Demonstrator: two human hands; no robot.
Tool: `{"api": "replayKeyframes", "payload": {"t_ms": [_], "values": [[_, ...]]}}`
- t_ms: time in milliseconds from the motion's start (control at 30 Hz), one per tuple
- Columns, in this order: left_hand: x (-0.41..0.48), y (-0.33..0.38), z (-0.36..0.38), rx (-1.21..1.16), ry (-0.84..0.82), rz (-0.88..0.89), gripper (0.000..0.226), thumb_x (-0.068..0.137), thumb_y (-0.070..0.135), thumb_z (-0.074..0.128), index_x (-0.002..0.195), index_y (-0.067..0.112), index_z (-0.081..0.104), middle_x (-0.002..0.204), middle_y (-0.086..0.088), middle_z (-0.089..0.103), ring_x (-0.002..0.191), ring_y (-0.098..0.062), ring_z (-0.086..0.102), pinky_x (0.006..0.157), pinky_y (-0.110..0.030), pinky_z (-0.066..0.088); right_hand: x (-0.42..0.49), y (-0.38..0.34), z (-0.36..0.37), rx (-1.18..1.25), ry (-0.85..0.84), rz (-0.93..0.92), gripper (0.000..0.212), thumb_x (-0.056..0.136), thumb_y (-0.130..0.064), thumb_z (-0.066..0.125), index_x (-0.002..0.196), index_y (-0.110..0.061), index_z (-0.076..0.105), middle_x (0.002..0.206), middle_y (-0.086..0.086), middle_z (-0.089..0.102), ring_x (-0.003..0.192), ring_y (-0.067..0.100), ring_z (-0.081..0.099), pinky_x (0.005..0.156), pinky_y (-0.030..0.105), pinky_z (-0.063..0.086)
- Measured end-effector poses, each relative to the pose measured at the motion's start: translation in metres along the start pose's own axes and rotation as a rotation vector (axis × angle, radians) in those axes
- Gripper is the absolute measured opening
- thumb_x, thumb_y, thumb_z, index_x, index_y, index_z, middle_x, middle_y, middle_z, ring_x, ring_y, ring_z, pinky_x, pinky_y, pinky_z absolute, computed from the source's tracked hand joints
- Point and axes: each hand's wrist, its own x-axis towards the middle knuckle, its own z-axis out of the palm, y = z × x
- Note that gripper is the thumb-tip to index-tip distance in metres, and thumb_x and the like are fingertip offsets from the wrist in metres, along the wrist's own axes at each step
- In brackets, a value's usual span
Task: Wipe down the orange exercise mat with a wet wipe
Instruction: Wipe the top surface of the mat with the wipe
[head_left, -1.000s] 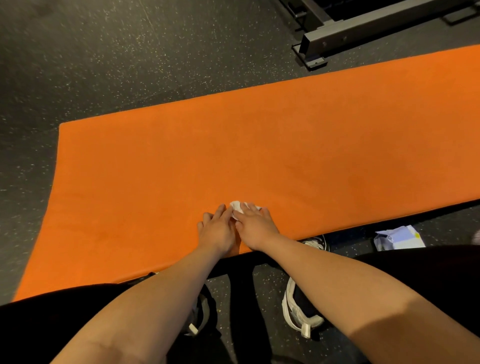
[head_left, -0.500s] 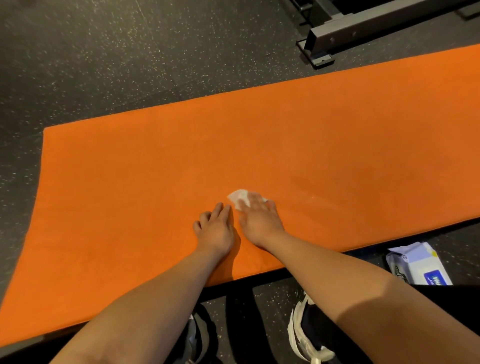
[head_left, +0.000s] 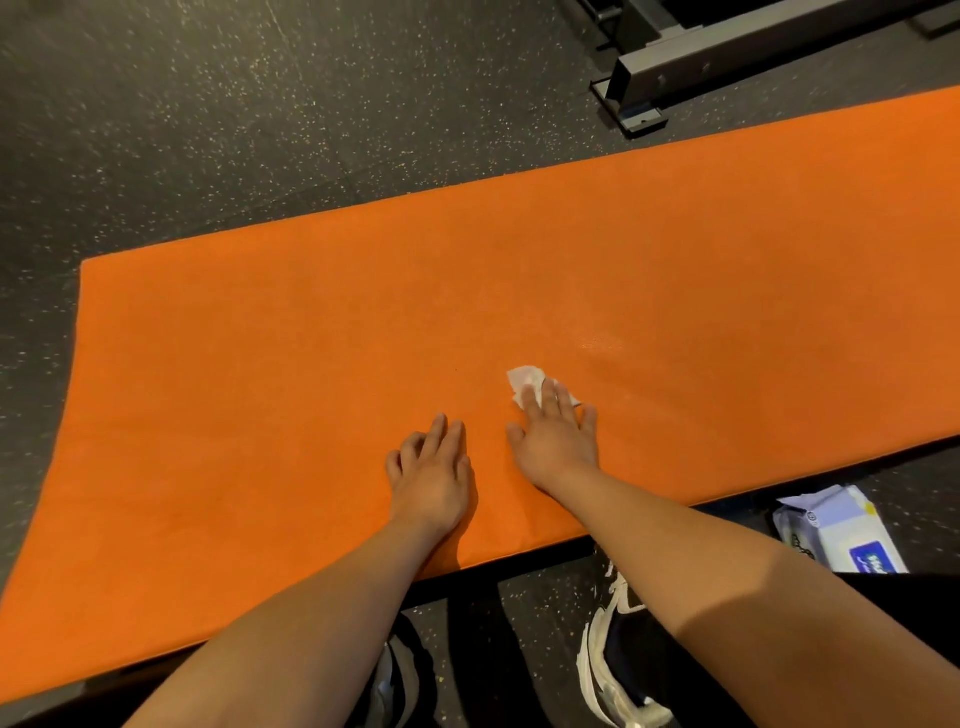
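Moved farther out: right hand (head_left: 558, 441) flat, pressing wipe (head_left: 523, 381); left hand (head_left: 431, 467) released on mat (head_left: 260, 364).

Most of the wet wipe (head_left: 524, 382) lies under the fingers of the right hand (head_left: 558, 441); only a crumpled white corner shows past the fingertips. The orange mat (head_left: 311, 364) runs out of sight far to the right of that hand, and low down beyond the left hand (head_left: 431, 473). By the right forearm, dark clothing half covers a pack of wipes (head_left: 831, 525), its label too small to read. The right shoe (head_left: 608, 670) and left shoe (head_left: 395, 680) are partly behind the arms and cropped below. The metal frame (head_left: 727, 57) beyond the hands is cropped above.
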Motion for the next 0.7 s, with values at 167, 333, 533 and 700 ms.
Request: {"api": "replayKeyframes", "payload": {"t_ms": [167, 333, 533, 700], "values": [[-0.002, 0.005, 0.001, -0.048, -0.001, -0.01, 0.053, 0.107, 0.043, 0.025, 0.159, 0.034, 0.02, 0.168, 0.009, 0.005, 0.147, -0.022, 0.012, 0.115, -0.043, 0.008, -0.026, -0.043, 0.011, 0.047, -0.088, -0.189, 0.056, 0.109, -0.039, 0.023, 0.162, -0.026, 0.011, 0.17, 0.002, -0.005, 0.156, 0.02, -0.012, 0.124, 0.052, -0.001], [-0.005, 0.003, -0.003, -0.054, -0.036, -0.006, 0.054, 0.107, 0.041, 0.027, 0.16, 0.032, 0.018, 0.168, 0.009, 0.003, 0.149, -0.022, 0.008, 0.118, -0.043, 0.006, -0.023, -0.021, 0.006, -0.013, -0.067, -0.218, 0.056, 0.109, -0.039, 0.025, 0.162, -0.029, 0.011, 0.17, -0.002, -0.004, 0.156, 0.019, -0.011, 0.123, 0.055, -0.004], [-0.006, 0.003, -0.003, -0.057, -0.055, 0.004, 0.054, 0.107, 0.041, 0.026, 0.159, 0.033, 0.018, 0.169, 0.008, 0.002, 0.15, -0.022, 0.006, 0.118, -0.043, 0.005, -0.035, -0.031, 0.004, 0.05, -0.118, -0.141, 0.057, 0.11, -0.035, 0.024, 0.163, -0.025, 0.006, 0.17, 0.002, -0.011, 0.155, 0.022, -0.015, 0.124, 0.054, -0.006], [-0.006, 0.001, -0.004, -0.102, -0.053, 0.011, 0.054, 0.107, 0.038, 0.028, 0.16, 0.031, 0.017, 0.168, 0.008, 0.005, 0.151, -0.02, 0.006, 0.119, -0.041, 0.005, -0.035, -0.028, 0.011, 0.004, -0.11, -0.336, 0.057, 0.109, -0.041, 0.027, 0.162, -0.033, 0.008, 0.17, -0.005, -0.004, 0.156, 0.016, -0.011, 0.122, 0.056, -0.007]]}}
